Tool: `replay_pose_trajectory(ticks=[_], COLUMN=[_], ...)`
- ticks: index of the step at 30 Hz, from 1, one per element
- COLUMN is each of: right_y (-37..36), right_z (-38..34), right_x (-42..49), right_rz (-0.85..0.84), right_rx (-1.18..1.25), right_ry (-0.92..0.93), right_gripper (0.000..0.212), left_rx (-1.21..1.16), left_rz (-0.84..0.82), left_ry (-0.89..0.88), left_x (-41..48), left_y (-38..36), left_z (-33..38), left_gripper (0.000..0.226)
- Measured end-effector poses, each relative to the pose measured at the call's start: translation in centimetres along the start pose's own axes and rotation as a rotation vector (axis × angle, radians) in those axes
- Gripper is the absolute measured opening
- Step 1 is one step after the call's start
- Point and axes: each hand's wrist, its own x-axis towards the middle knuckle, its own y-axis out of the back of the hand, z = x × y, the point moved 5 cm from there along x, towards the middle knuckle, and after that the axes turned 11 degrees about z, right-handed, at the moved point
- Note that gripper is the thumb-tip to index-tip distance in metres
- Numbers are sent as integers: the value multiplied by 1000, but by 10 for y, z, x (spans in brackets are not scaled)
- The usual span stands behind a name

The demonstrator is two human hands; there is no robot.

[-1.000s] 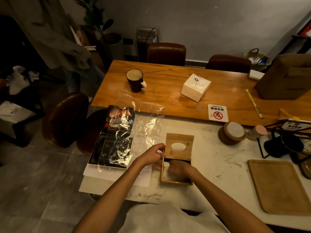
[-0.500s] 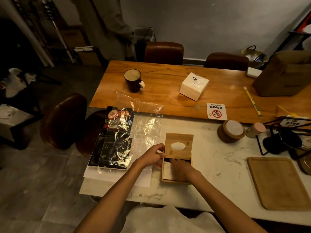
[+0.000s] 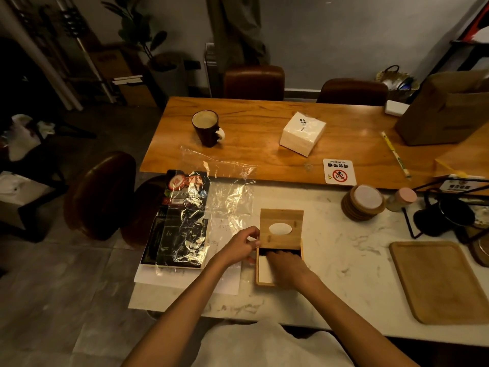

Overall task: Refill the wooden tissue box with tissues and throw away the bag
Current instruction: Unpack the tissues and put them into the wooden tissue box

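The wooden tissue box (image 3: 260, 282) sits on the marble counter with its sliding lid (image 3: 281, 227) pushed half off toward the far side; the lid has an oval slot. White tissues (image 3: 264, 271) lie inside the box. My right hand (image 3: 284, 264) rests flat on them, fingers reaching under the lid. My left hand (image 3: 242, 245) pinches the lid's near-left corner. The empty clear plastic bag (image 3: 222, 189) lies crumpled to the left, partly over a dark magazine.
A dark magazine (image 3: 177, 234) and papers lie at the left. Stacked coasters (image 3: 363, 202), a small pink-capped jar (image 3: 401, 198) and a wooden tray (image 3: 439, 282) are at the right. On the wooden table are a mug (image 3: 206, 127), a white tissue pack (image 3: 303, 133), and a no-smoking sign (image 3: 339, 172).
My right hand has slid further in under the lid over the tissues. My left hand stays on the lid corner. A person in the background moved to the right.
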Motion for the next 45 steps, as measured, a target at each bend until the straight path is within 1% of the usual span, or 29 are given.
replay_pose_trajectory(ticks=[2,4,5,7,9,11,13,14,16,17,20,23,25,26,29,32,34,36,38,40,41,42,43,44,45], right_y=[-1,2,4,10,10,9,10,11,10,8,1,-5,-8,-10,-19,-21,-22,-23,-23,-17,-16,-14,-9,-4,2], right_z=[0,-2,-3,-7,-13,-17,-11,-3,12,17,23,25,28,28,24,24,27,30,31,30,30,29,28,29,32], right_x=[-2,-9,-15,-30,-43,-52,-61,-66,-77,-81,-79,-75,-76,-77,-84,-93,-96,-96,-97,-102,-104,-105,-105,-105,-104], right_rz=[0,49,115,311,452,440,451,504,586,591,558,544,557,558,523,522,528,515,453,445,397,363,359,385,408], right_rx=[5,11,13,27,69,89,98,94,50,18,-57,-71,-65,-67,-86,-79,-88,-73,-21,53,168,334,530,729,911], right_ry=[-7,-1,8,43,48,73,75,60,-44,-107,-236,-312,-360,-362,-302,-304,-295,-269,-246,-226,-233,-237,-247,-268,-305], right_gripper=[67,67,63,51,35,38,37,35,39,44,59,70,73,72,59,58,62,60,60,65,61,54,50,52,57], left_rx=[-3,-16,-31,-52,-24,63,134,181,319,389,542,642,706,729,782,848,827,793,737,696,642,550,417,249,62], left_rz=[8,15,20,49,135,273,363,379,354,315,180,188,215,212,162,143,155,189,218,219,215,230,238,239,228], left_ry=[1,3,11,32,36,-26,-113,-164,-242,-238,-87,18,23,8,-20,2,-18,-80,-139,-175,-182,-181,-150,-97,-36], left_x=[-1,-1,0,-1,-7,-23,-45,-57,-74,-77,-75,-75,-77,-79,-88,-95,-97,-98,-98,-97,-97,-98,-99,-98,-98], left_y=[0,0,0,0,-4,-8,-15,-20,-29,-35,-51,-55,-56,-58,-65,-66,-66,-65,-64,-64,-66,-66,-63,-61,-59], left_z=[1,0,-2,-6,-9,-11,-13,-13,-15,-18,-22,-19,-15,-12,-7,-12,-14,-17,-22,-28,-31,-32,-30,-30,-26], left_gripper=[7,5,5,13,27,38,40,39,38,40,48,48,48,48,44,44,43,40,36,34,30,26,26,34,47])
